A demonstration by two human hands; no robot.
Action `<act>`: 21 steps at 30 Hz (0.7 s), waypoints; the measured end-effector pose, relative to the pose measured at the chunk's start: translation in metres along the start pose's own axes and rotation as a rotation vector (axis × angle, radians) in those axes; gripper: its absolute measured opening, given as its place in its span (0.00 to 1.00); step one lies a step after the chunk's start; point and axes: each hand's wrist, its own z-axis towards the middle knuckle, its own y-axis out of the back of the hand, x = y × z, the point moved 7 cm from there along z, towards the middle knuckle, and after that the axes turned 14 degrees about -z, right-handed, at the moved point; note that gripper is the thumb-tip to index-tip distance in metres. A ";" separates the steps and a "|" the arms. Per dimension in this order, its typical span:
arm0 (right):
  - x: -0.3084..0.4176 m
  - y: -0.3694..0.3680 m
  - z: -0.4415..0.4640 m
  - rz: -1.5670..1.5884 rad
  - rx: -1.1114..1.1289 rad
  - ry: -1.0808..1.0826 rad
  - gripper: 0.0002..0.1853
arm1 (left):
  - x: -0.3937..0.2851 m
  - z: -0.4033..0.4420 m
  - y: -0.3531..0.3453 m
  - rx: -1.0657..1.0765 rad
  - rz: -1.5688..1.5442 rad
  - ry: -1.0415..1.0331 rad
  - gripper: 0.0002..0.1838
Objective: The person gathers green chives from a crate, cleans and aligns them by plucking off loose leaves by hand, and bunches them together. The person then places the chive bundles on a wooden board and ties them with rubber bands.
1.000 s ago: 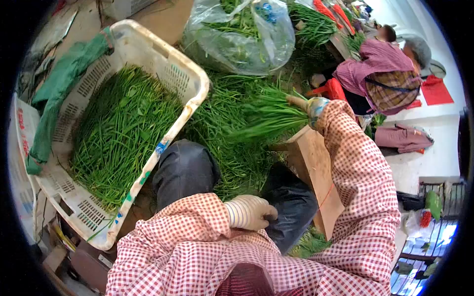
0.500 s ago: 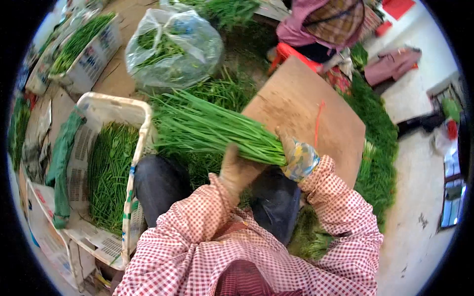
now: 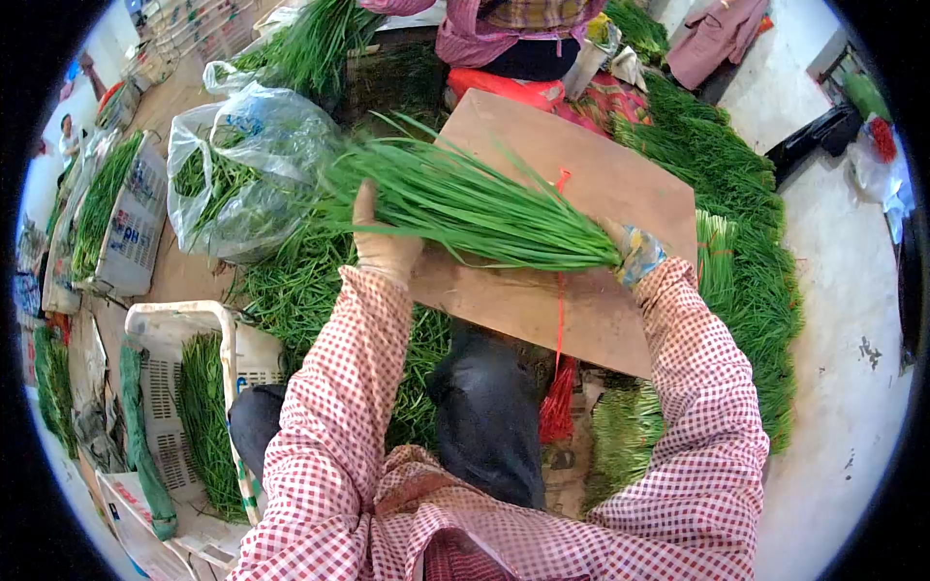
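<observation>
A long bunch of green leafy stalks lies sideways over a brown board. My right hand, in a glove with a patterned cuff, is closed round the stem end at the right. Beside the leafy end at the left is my left hand, gloved, its thumb raised against the leaves and its other fingers hidden under them. A red tie runs beneath the bunch across the board, and a cluster of red ties hangs at the board's near edge.
A white crate with greens stands at the lower left, a clear bag of greens behind it. Loose greens cover the floor. Stacked bunches line the right side. Another person sits beyond the board.
The view has turned. The bunch has moved from beside the board to over it. My left hand, earlier empty near my lap, has moved forward to the leafy end.
</observation>
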 end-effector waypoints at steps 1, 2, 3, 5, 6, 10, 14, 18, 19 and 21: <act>-0.007 -0.009 -0.011 -0.058 -0.020 -0.028 0.20 | 0.001 0.002 -0.006 -0.002 0.005 0.009 0.27; -0.015 -0.016 -0.024 -0.082 -0.033 -0.061 0.20 | 0.000 0.002 -0.008 -0.082 0.036 0.036 0.27; -0.014 -0.024 -0.039 -0.073 -0.053 -0.098 0.20 | -0.003 -0.001 -0.011 -0.163 0.068 0.063 0.28; -0.006 -0.035 -0.064 -0.030 -0.093 -0.148 0.19 | -0.021 -0.022 -0.029 -0.477 0.400 0.035 0.29; 0.003 -0.040 -0.073 0.002 -0.116 -0.156 0.19 | -0.048 -0.017 -0.029 -0.450 0.699 -0.240 0.27; 0.038 -0.036 -0.083 0.101 -0.203 -0.127 0.19 | -0.006 -0.062 -0.085 0.068 1.133 -0.474 0.16; 0.042 0.001 -0.091 0.112 -0.322 -0.079 0.19 | 0.138 -0.145 -0.059 0.761 1.791 0.318 0.21; 0.013 0.031 -0.096 -0.391 -0.286 -0.203 0.19 | 0.178 -0.186 -0.016 1.088 2.228 0.452 0.36; -0.001 0.031 -0.096 -0.691 -0.203 -0.277 0.20 | 0.179 -0.188 -0.011 1.094 2.273 0.398 0.38; -0.039 0.003 -0.089 -0.019 -0.139 -0.300 0.29 | 0.179 -0.191 -0.012 1.130 2.311 0.413 0.39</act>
